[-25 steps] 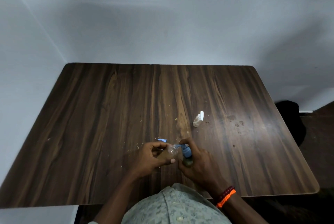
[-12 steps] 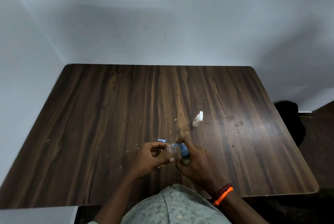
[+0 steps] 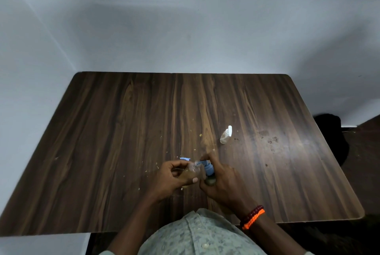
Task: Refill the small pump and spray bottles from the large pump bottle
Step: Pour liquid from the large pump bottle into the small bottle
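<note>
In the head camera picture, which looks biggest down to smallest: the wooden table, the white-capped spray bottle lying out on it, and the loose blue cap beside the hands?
1. Wooden table, by far.
2. White-capped spray bottle.
3. Loose blue cap, though a hand partly hides it, so that gap is unsure.

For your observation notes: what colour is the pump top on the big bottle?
Blue pump top, clearest in the head view.

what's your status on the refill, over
Left hand grips small clear bottle. Right hand on large pump bottle, nozzle at the small bottle's mouth. Spray bottle lies untouched behind. Nothing in the way.
</note>
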Action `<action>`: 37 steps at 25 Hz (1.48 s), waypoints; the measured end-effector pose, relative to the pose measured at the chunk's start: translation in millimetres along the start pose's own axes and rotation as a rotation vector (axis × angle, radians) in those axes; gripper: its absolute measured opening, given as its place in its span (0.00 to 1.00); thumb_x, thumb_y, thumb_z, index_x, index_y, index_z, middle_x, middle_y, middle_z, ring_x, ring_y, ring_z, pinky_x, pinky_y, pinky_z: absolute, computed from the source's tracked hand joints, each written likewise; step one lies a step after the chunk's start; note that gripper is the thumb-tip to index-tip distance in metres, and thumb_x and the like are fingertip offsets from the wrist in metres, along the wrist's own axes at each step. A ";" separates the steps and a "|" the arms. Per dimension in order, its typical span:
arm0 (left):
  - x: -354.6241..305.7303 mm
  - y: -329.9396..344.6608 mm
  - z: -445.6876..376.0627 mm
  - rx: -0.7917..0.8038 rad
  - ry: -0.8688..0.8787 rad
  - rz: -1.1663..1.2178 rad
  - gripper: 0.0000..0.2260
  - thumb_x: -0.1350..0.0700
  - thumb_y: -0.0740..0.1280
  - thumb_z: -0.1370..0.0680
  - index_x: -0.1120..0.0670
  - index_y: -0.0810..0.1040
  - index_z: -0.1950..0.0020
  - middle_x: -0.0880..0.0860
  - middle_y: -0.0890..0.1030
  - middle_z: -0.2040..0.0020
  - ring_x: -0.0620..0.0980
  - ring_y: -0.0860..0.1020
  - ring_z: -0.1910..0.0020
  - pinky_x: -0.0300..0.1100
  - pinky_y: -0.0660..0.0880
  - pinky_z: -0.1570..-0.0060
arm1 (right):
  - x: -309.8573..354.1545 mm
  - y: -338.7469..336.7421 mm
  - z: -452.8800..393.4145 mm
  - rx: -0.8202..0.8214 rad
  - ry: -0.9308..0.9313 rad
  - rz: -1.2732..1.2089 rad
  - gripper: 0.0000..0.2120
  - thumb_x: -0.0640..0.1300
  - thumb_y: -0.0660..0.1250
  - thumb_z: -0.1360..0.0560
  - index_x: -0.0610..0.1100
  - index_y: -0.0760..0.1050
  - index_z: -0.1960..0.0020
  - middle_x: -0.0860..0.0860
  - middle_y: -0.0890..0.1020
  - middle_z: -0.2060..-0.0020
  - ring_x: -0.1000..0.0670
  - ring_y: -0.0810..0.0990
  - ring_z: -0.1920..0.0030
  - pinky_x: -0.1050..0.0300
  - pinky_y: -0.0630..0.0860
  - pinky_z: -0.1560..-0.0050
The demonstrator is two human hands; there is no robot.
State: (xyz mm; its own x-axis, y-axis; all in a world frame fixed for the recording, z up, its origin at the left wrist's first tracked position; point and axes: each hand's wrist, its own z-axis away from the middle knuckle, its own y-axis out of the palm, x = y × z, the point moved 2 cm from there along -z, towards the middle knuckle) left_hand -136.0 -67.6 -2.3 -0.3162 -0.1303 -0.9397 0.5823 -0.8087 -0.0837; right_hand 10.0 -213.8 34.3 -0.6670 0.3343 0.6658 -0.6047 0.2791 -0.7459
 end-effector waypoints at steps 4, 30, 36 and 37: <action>-3.6 -6.2 0.0 -0.025 0.008 0.042 0.27 0.49 0.84 0.38 0.51 0.86 0.40 0.55 0.89 0.44 0.56 0.87 0.43 0.63 0.83 0.41 | 0.0 0.8 -2.2 0.050 -0.021 0.011 0.34 0.60 0.71 0.27 0.64 0.59 0.26 0.55 0.82 0.42 0.57 0.83 0.53 0.61 0.83 0.53; -9.1 -6.9 -1.4 0.005 0.017 -0.011 0.28 0.50 0.84 0.37 0.53 0.85 0.38 0.53 0.88 0.42 0.55 0.86 0.41 0.62 0.82 0.39 | 7.4 -4.7 -1.0 -0.005 -0.013 0.059 0.28 0.58 0.71 0.25 0.60 0.63 0.30 0.59 0.80 0.50 0.57 0.83 0.58 0.62 0.81 0.58; -9.3 -5.7 -1.3 0.014 0.020 -0.018 0.27 0.48 0.84 0.37 0.51 0.86 0.40 0.53 0.88 0.43 0.54 0.86 0.42 0.62 0.83 0.40 | 6.9 -3.6 -0.9 0.006 -0.006 0.078 0.30 0.59 0.70 0.25 0.60 0.62 0.27 0.56 0.83 0.45 0.54 0.84 0.56 0.53 0.84 0.55; -10.7 -7.2 -1.2 0.014 0.026 -0.018 0.27 0.46 0.83 0.37 0.50 0.86 0.40 0.52 0.88 0.43 0.53 0.86 0.42 0.61 0.83 0.40 | 6.9 -3.2 -0.7 0.015 -0.012 0.080 0.32 0.59 0.71 0.25 0.59 0.61 0.25 0.55 0.82 0.42 0.54 0.84 0.54 0.53 0.84 0.54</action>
State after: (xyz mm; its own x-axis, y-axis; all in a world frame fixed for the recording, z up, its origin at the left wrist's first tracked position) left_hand -135.9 -59.6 7.9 -0.3069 -0.1009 -0.9464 0.5659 -0.8188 -0.0962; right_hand 7.6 -211.8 41.3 -0.7184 0.3445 0.6043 -0.5557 0.2382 -0.7965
